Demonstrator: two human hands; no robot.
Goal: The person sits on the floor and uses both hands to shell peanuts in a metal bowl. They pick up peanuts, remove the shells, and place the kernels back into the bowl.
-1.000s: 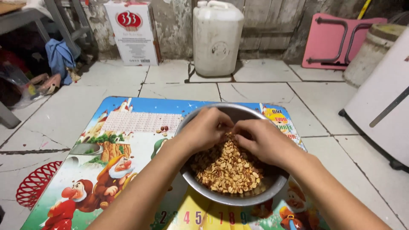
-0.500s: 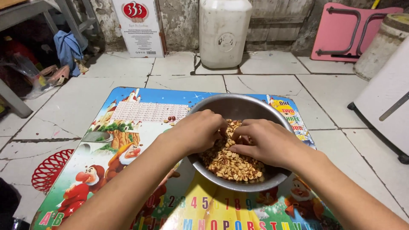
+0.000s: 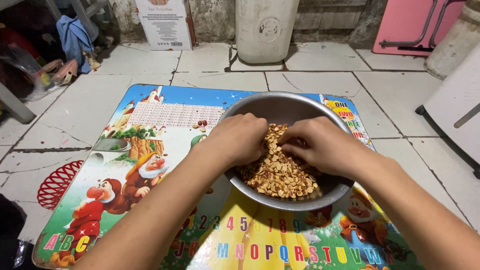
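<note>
Sorting through a heap of peanuts point(image 3: 280, 172) appears to be the step in hand: both hands are sunk into a round metal bowl point(image 3: 280, 107) that sits on a low tabletop point(image 3: 165, 115) printed with bright cartoon figures and alphabet letters. The left hand point(image 3: 240, 140) lies knuckles-up on the near-left side of the heap, its grip curled loosely with the fingertips buried among the nuts; whether they pinch anything cannot be told. The right hand point(image 3: 320, 145) reaches in from the right, its fingers drawn together at the tips as if nipping a few nuts at the middle of the pile. As a judgement, working deeper would call for stirring up nuts from the bowl's far side. A red wire basket point(image 3: 60, 182) rests on the tiled floor point(image 3: 65, 110) just left of the tabletop, and a white plastic jerrycan point(image 3: 265, 27) stands by the wall.
</note>
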